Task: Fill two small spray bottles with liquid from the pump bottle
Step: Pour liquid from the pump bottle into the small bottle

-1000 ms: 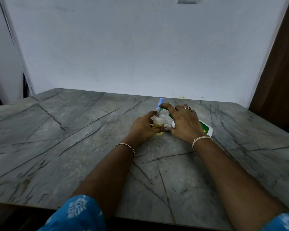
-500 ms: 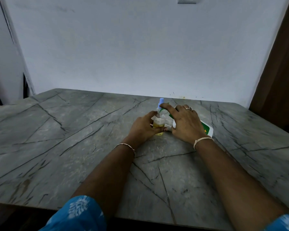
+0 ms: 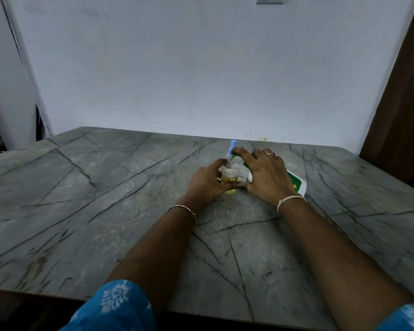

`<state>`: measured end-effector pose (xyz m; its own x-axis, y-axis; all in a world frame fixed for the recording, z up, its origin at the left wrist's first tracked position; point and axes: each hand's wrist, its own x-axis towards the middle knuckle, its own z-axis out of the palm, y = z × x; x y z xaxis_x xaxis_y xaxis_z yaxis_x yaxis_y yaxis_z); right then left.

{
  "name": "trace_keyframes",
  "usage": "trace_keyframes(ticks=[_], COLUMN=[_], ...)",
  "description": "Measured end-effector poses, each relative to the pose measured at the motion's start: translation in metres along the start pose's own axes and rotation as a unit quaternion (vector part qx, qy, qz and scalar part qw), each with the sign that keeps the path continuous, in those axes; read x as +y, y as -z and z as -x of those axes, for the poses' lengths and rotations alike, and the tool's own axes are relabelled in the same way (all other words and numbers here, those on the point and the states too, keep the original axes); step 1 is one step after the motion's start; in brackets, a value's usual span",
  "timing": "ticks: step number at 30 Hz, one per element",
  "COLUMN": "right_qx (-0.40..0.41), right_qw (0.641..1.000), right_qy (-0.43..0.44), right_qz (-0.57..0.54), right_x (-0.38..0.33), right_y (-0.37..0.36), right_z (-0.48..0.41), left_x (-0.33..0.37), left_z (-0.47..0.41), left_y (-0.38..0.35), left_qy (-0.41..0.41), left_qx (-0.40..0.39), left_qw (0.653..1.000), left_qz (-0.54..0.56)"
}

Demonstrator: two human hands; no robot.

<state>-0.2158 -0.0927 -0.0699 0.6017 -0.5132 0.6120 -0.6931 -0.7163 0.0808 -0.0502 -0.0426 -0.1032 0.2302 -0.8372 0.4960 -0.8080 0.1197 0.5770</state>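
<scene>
My left hand (image 3: 207, 181) grips a small clear spray bottle (image 3: 229, 176) that stands uncapped on the grey stone table (image 3: 105, 199), with yellow liquid in its lower part. My right hand (image 3: 265, 177) lies over the white pump bottle (image 3: 296, 185) with its green label. The thumb wraps one side and the index finger presses the green pump head (image 3: 237, 156) next to the small bottle's mouth. A light blue spray cap (image 3: 233, 145) sticks up just behind the small bottle. What it sits on is hidden.
The table's far edge meets a pale wall (image 3: 201, 68) just behind the bottles. A dark wooden door or panel (image 3: 406, 103) stands at the right. The table's near edge (image 3: 201, 316) runs under my forearms.
</scene>
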Motion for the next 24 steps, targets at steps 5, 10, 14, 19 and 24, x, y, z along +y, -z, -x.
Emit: trace_keyframes(ticks=[5, 10, 14, 19, 24], right_qx=[-0.008, -0.009, 0.000, -0.006, -0.016], right_qw=[1.000, 1.000, 1.000, 1.000, 1.000], right_qy=[0.004, -0.007, -0.008, 0.002, 0.004], right_qz=[0.003, -0.018, -0.024, -0.013, 0.001], right_x=[0.0026, -0.0003, -0.0015, 0.0013, 0.0020], right_y=[0.0008, 0.0012, -0.0003, -0.0008, 0.0021], right_z=[0.0021, -0.0010, -0.0031, -0.0006, 0.0012], left_x=[0.0005, -0.0005, 0.0003, 0.0005, 0.0011], left_z=[0.0004, -0.0005, -0.0006, 0.0001, 0.0005], left_y=[-0.0001, 0.0001, 0.0005, 0.0010, 0.0005], left_qy=[0.004, 0.000, 0.005, 0.007, 0.014], left_qx=[0.002, -0.005, -0.004, -0.003, -0.005], left_qw=[1.000, 1.000, 1.000, 1.000, 1.000], left_qz=[-0.002, -0.005, 0.006, 0.006, 0.003])
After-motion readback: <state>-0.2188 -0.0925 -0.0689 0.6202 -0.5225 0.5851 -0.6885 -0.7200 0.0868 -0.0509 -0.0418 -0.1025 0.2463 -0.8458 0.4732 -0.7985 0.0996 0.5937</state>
